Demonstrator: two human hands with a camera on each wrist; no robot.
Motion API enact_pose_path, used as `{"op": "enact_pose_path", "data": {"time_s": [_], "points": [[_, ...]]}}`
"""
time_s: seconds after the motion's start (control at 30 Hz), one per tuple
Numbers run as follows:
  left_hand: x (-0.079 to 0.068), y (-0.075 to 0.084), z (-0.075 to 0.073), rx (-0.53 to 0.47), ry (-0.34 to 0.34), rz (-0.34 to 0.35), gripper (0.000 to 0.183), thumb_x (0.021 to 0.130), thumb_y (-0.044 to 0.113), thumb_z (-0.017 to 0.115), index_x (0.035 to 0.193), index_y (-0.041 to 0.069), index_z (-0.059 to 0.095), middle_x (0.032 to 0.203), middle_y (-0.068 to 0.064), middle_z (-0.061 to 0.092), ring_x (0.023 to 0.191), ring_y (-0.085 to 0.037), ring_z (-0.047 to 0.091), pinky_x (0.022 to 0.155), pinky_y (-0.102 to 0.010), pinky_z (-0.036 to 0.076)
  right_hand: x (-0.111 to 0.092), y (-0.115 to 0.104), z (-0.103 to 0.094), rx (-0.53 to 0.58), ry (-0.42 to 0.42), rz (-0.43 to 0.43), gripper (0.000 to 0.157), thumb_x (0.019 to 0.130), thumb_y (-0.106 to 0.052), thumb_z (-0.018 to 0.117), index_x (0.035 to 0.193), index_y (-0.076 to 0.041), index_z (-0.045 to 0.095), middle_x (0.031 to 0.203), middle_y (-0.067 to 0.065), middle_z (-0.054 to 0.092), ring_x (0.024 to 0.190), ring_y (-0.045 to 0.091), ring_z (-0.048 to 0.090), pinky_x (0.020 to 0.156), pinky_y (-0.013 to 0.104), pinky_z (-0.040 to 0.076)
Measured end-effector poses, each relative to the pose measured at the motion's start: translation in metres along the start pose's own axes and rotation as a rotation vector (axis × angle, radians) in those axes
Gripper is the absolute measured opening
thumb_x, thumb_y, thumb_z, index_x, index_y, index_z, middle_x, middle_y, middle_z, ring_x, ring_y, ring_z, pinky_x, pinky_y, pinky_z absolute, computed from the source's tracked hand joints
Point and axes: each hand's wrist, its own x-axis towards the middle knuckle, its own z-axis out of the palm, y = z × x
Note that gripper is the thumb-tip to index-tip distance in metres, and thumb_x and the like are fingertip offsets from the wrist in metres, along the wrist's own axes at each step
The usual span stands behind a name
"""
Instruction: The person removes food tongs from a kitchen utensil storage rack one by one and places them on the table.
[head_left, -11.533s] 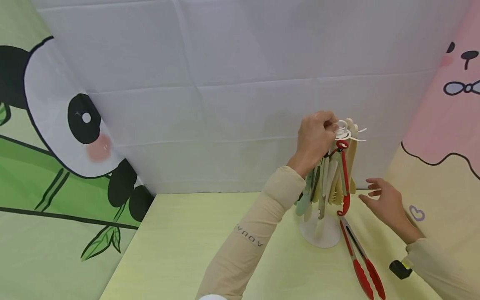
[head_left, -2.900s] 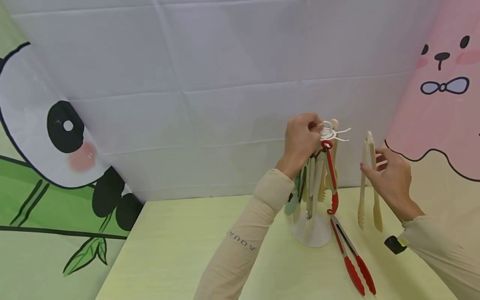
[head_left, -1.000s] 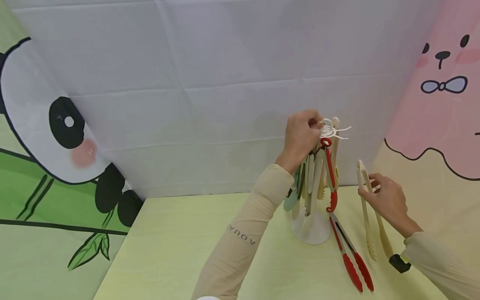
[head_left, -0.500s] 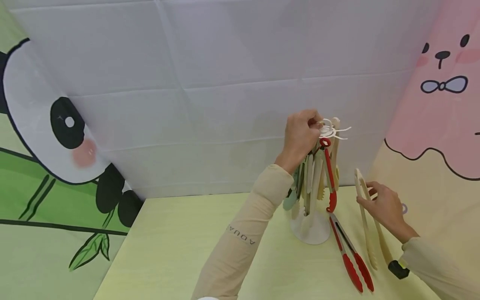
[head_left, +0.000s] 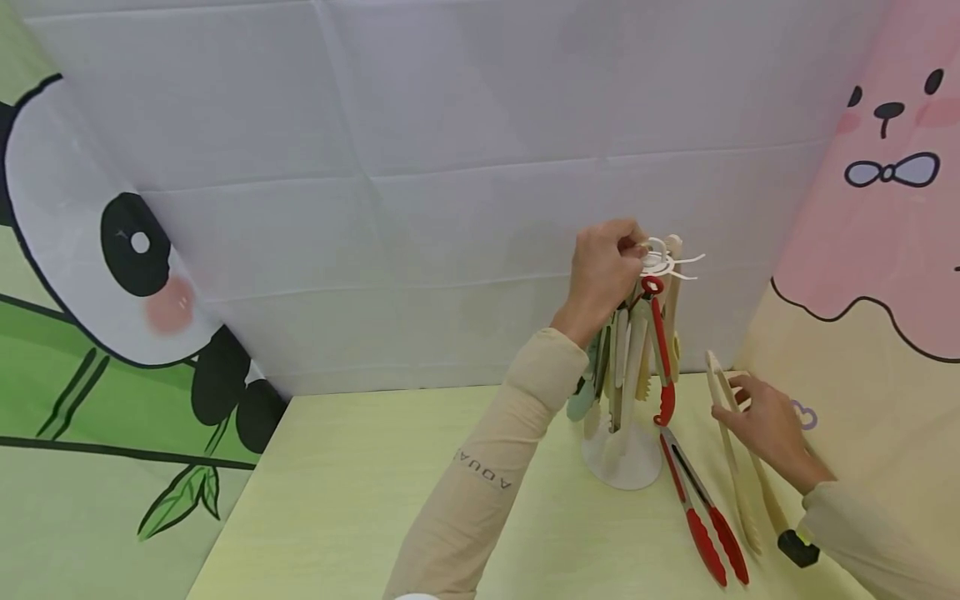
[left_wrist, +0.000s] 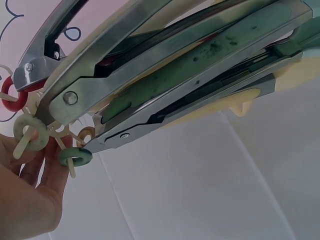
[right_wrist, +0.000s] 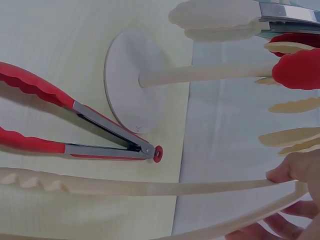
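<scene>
In the head view my left hand (head_left: 603, 271) pinches the ring at the top of a white hanging stand (head_left: 621, 467). Several tongs hang from its hooks, among them red-handled tongs (head_left: 660, 350) and, in the left wrist view, green tongs (left_wrist: 200, 60) on ring loops. My right hand (head_left: 772, 425) holds beige tongs (right_wrist: 125, 187) near their joined end, thumb on one arm and fingers at the other. Their tips point toward the near side of the table; whether they touch it I cannot tell. Another pair of red tongs (head_left: 705, 508) lies spread beside the stand's round base.
The pale yellow table (head_left: 390, 467) runs back to a white cloth wall (head_left: 450, 250). Printed cloths with a panda (head_left: 150, 242) and a pink animal (head_left: 892, 217) stand at the sides. A small black device (head_left: 798, 548) shows beneath the right sleeve.
The right hand, earlier bare beside the stand, holds beige tongs that hung there, and has lowered and tilted them toward the table on the right. The left hand keeps its place at the stand's top.
</scene>
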Motion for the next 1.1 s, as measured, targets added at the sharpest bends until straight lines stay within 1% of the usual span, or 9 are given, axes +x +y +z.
{"op": "enact_pose_path", "data": {"time_s": [0.17,0.23,0.53,0.93,1.1], "points": [[0.0,0.0,0.001,0.013,0.031,0.009,0.013,0.08,-0.005,0.066,0.079,0.006,0.072,0.077,-0.001,0.069,0.068,-0.008,0.055,0.062,-0.013,0.039,-0.002,0.005,0.005,-0.021,0.004,-0.018,0.043,0.079,-0.018,0.072,0.109,0.009,0.058,0.087,0.022,0.062,0.069,0.031,0.058,0.049,0.031,0.042],[0.0,0.001,0.001,0.019,0.031,0.008,0.013,0.08,-0.005,0.066,0.079,0.006,0.072,0.077,-0.001,0.069,0.068,-0.008,0.055,0.062,-0.013,0.039,-0.003,0.006,0.007,-0.024,0.003,-0.025,0.043,0.078,-0.018,0.072,0.109,0.01,0.058,0.086,0.022,0.062,0.068,0.03,0.057,0.049,0.032,0.041],[0.002,0.0,0.001,0.008,-0.013,-0.016,0.012,0.082,-0.003,0.065,0.08,0.007,0.071,0.079,-0.002,0.068,0.071,-0.009,0.056,0.064,-0.014,0.04,-0.002,0.013,0.017,-0.072,0.005,-0.034,0.042,0.076,-0.019,0.073,0.106,0.008,0.06,0.081,0.018,0.064,0.065,0.027,0.057,0.051,0.033,0.039],[0.003,0.0,0.0,0.016,-0.034,-0.011,0.013,0.084,-0.003,0.063,0.08,0.006,0.071,0.08,-0.002,0.069,0.071,-0.009,0.055,0.065,-0.013,0.041,0.002,0.014,0.022,-0.054,-0.061,-0.002,0.042,0.077,-0.019,0.071,0.107,0.009,0.059,0.086,0.02,0.063,0.064,0.024,0.056,0.048,0.032,0.04],[0.003,-0.001,0.001,0.017,-0.031,-0.009,0.013,0.084,-0.003,0.063,0.079,0.007,0.07,0.08,-0.001,0.069,0.071,-0.008,0.056,0.065,-0.013,0.04,0.004,0.016,0.024,-0.048,-0.117,0.023,0.045,0.079,-0.021,0.072,0.108,0.011,0.058,0.085,0.023,0.062,0.063,0.025,0.056,0.047,0.033,0.04]]}}
